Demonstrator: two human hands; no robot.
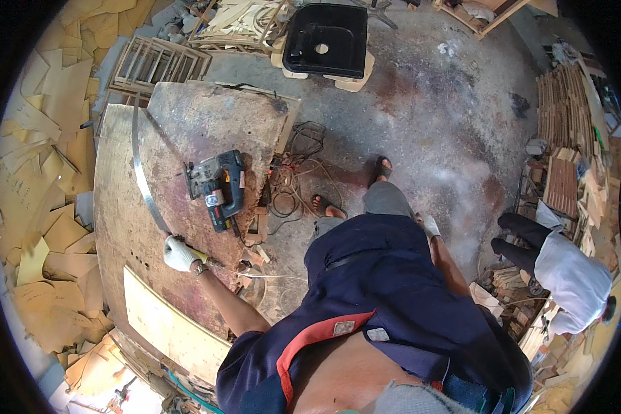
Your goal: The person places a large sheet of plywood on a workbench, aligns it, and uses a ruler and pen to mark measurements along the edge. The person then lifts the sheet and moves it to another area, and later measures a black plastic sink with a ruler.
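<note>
My left hand (179, 254), in a white work glove, is closed at the near end of a long, thin metal strip (139, 169) like a steel ruler. The strip lies across a worn wooden worktable (121, 200) toward its far edge. A yellow piece (199, 256) shows at the glove's wrist side; I cannot tell whether it is held. A blue and black jigsaw (217, 186) rests on the table beyond this hand. My right hand (429, 226), also in a white glove, hangs low beside my right thigh. My body hides most of its fingers.
A pale board (162, 324) lies on the table's near part. Tangled cables (297, 186) lie on the floor by the table's right edge. Ahead stands a black plastic stool (328, 41). Another person (573, 276) bends over wood pieces at right. Sheet offcuts (62, 276) cover the left.
</note>
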